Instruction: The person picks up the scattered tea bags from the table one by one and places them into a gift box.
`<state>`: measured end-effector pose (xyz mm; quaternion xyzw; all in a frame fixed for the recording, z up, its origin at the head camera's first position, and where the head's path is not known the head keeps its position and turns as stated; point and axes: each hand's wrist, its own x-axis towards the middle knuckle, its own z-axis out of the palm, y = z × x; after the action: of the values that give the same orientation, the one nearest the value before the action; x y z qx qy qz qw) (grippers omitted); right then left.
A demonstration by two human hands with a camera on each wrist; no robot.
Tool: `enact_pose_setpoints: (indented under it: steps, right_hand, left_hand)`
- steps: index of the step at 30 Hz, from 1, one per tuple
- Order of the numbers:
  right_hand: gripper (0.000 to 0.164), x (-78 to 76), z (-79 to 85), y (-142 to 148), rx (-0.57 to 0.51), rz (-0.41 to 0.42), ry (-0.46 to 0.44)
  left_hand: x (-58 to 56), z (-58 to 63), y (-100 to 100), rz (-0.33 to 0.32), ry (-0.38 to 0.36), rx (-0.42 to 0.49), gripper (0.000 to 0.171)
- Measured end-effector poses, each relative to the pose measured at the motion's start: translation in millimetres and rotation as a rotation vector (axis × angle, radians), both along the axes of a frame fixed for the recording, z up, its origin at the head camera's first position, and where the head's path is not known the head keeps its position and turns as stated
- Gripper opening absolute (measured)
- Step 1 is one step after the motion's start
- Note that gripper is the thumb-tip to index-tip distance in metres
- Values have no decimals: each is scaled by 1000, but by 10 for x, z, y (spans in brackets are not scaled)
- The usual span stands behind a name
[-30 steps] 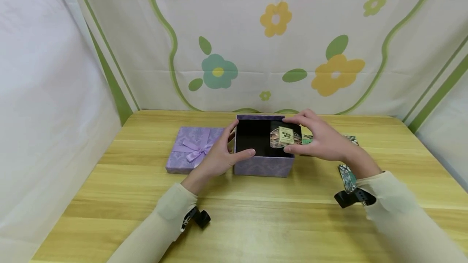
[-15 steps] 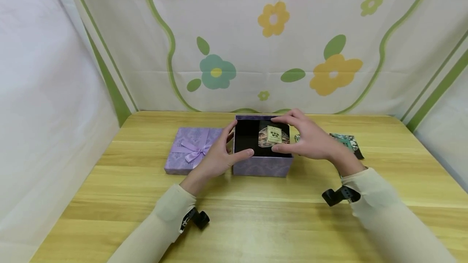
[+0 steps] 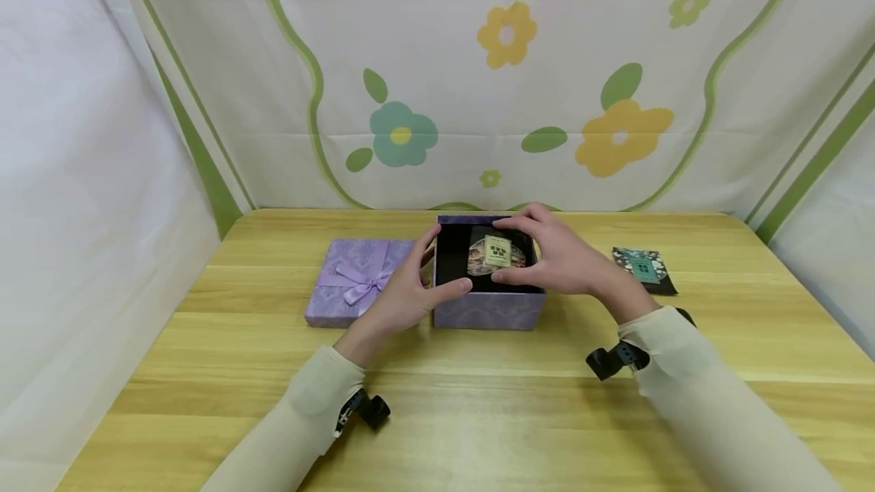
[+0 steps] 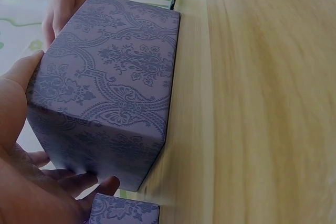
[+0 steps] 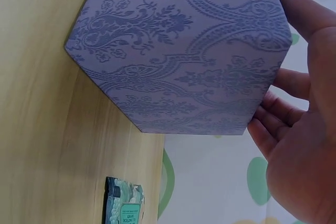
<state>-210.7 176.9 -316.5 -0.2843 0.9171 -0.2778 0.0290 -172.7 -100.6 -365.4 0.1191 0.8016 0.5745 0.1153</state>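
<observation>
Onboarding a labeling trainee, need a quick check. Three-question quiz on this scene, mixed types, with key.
1. True or false: in the head view, the lid with the bow lies to the left of the open box.

2. Pick one: what color is the label on the packet at the right grip?
A. Teal
B. Pale yellow
C. Red

3. Fill in: in the head view, the other packet lies on the table to the ____ of the open box.

Key: 1. True. 2. B. 3. right.
</observation>
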Motion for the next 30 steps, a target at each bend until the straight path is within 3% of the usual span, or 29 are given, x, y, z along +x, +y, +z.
enact_pose_setpoints:
  steps: [12,30]
  right_hand:
    - [84,-65,-54,-154,103,51,89]
    - [78,-49,-89,-247,301,45,148]
  left_hand:
    - [-13,-6,-4,-14,13,-10,103]
    - [-17,-14,3,-12,13,-15,102]
